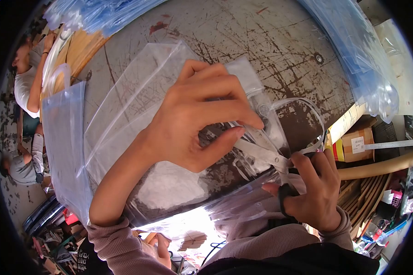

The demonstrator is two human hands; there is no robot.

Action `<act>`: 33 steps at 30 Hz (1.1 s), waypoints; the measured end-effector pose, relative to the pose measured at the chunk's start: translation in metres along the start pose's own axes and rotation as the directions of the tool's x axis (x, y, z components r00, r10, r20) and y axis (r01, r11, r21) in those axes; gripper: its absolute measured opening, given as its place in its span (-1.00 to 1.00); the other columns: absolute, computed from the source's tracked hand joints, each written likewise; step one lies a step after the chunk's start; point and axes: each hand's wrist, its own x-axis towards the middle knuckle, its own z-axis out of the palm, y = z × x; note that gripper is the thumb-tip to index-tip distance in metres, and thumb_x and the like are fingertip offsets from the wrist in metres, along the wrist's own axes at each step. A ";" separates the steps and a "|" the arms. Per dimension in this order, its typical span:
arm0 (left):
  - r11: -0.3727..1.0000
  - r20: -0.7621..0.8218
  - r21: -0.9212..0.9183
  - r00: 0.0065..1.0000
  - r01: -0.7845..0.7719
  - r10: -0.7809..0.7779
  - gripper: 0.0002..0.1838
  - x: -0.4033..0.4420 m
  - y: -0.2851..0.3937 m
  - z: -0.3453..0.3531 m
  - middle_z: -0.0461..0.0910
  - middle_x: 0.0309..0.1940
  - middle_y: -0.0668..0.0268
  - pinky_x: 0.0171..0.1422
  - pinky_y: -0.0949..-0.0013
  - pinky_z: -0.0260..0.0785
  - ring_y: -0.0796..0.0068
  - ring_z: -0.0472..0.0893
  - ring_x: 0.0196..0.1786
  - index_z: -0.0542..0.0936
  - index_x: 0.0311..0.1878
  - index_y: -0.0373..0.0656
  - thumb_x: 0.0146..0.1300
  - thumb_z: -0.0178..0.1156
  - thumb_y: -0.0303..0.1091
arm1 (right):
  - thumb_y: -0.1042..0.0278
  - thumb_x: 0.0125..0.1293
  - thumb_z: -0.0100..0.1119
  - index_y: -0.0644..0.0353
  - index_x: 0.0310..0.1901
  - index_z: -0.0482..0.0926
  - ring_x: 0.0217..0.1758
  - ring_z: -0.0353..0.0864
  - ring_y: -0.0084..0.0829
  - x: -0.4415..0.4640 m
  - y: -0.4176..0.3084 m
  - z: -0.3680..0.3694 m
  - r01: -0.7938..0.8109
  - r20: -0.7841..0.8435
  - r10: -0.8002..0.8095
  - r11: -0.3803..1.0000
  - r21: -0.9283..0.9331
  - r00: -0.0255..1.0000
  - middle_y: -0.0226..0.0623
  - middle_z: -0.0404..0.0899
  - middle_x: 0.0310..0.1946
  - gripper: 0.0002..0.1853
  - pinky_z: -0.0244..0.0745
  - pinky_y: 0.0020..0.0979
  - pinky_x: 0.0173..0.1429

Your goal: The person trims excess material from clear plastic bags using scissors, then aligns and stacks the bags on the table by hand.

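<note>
My right hand (314,192) grips the scissors (276,159), with fingers through the dark handle loops. The blades point up and left, toward the fingertips of my left hand (206,112). My left hand is bent over a clear plastic bag (133,91), its thumb and index finger closing on the plastic by the blades; the exact pinch point is partly hidden. A clear looped handle (314,110) with a round fastener curves out to the right of the bag. Thin plastic scraps (243,172) lie below the blades.
Stacks of bluish plastic bags lie at the top left (101,13) and right edge (353,55) of the scratched table (280,27). Another handled bag (62,133) hangs over the left side. A cardboard box (355,144) stands at right. Two people are at far left.
</note>
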 end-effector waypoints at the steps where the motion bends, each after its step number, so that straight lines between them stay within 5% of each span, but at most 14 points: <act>1: 1.000 0.002 0.001 1.000 0.002 -0.002 -0.66 0.000 0.000 0.000 0.50 -0.50 0.43 -0.14 0.35 0.10 0.46 0.41 -0.42 0.73 -0.36 -0.04 -0.37 0.23 -0.48 | 0.16 -0.28 0.53 0.19 -0.20 0.57 -0.44 0.30 -0.32 0.000 0.000 -0.001 0.004 0.002 -0.004 1.000 -0.012 1.000 -0.31 0.23 -0.49 -0.45 0.24 -0.33 -0.52; 6: 1.000 -0.001 0.013 1.000 -0.002 0.002 -0.66 0.000 0.000 0.000 0.50 -0.50 0.42 -0.14 0.35 0.09 0.46 0.41 -0.41 0.73 -0.36 -0.05 -0.37 0.23 -0.48 | 0.10 -0.37 0.58 0.35 -0.22 0.53 -0.39 0.41 -0.17 -0.003 -0.004 -0.004 -0.038 0.047 0.040 0.999 -0.034 0.998 -0.20 0.41 -0.43 -0.33 0.34 -0.23 -0.34; 18: 1.000 0.001 0.010 1.000 -0.006 0.006 -0.67 0.001 0.000 0.000 0.51 -0.49 0.42 -0.17 0.36 0.06 0.48 0.39 -0.41 0.73 -0.34 -0.07 -0.32 0.23 -0.47 | 0.06 -0.29 0.57 0.37 -0.22 0.53 -0.46 0.37 -0.24 -0.005 0.002 0.000 -0.003 -0.010 0.003 0.999 -0.032 1.000 -0.22 0.40 -0.48 -0.34 0.30 -0.29 -0.40; 20: 1.000 -0.002 0.009 1.000 -0.003 0.003 -0.67 0.001 0.000 0.000 0.52 -0.49 0.41 -0.17 0.36 0.06 0.48 0.39 -0.41 0.73 -0.34 -0.07 -0.32 0.23 -0.47 | 0.15 -0.26 0.53 0.27 -0.15 0.55 -0.50 0.27 -0.30 -0.006 0.007 0.002 0.049 -0.035 -0.050 0.999 -0.017 0.998 -0.30 0.20 -0.54 -0.40 0.23 -0.32 -0.51; 33: 1.000 0.005 0.006 1.000 -0.011 0.011 -0.67 0.000 -0.002 -0.002 0.54 -0.48 0.37 -0.16 0.35 0.07 0.46 0.43 -0.39 0.71 -0.27 -0.11 -0.21 0.20 -0.36 | 0.16 -0.21 0.50 0.24 -0.16 0.55 -0.50 0.26 -0.30 0.000 0.001 0.000 0.046 -0.068 -0.052 0.996 -0.080 0.996 -0.32 0.21 -0.56 -0.45 0.21 -0.31 -0.51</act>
